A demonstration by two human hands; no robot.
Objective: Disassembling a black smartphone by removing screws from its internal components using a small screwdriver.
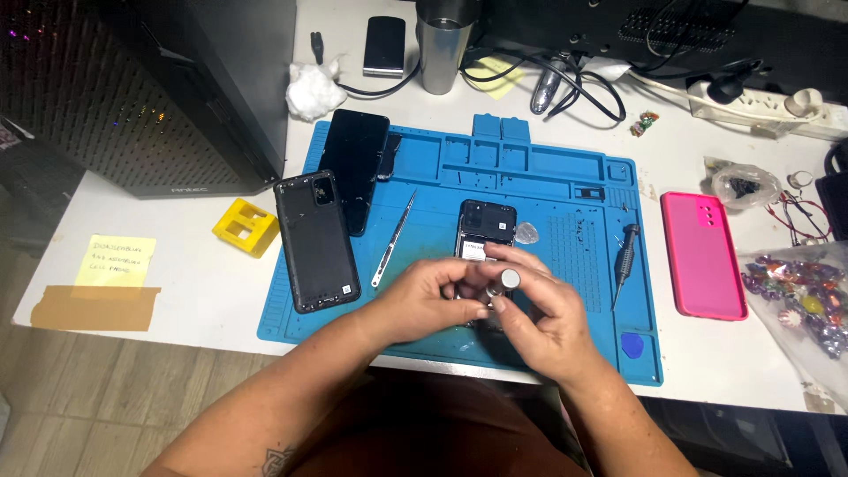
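Nearest my view are the two forearms, rising from the bottom edge and meeting over the blue work mat [565,190]; I read the scene from there, left to right.

My left hand [433,296] is curled, thumb and fingers pinched at something small at the lower end of the opened phone [485,231] — what exactly sits in that pinch I cannot tell; my right hand [539,322] is closed around a silver-capped screwdriver [506,283], its round cap poking up between the fingers, the tip hidden below them.

The phone lies on the mat just beyond both hands, its long axis running away from me, camera end far, near end covered by the fingers; both hands touch or hover over that near end, and neither is clearly the closer. The phone shows a black inner frame with its back off and a pale label across the middle.

Off to the left on the white table [203,291]: a yellow note [117,260], a strip of tan tape [93,307], a yellow block [246,226]; then a black back cover [315,243] straddling the mat's edge, a dark screen panel [355,168], and slim tweezers [393,238] lying diagonally. To the right of the hands — a second screwdriver [625,265], a blue pick [633,344], a pink phone case [702,254], and a bag of wrapped sweets [808,300].
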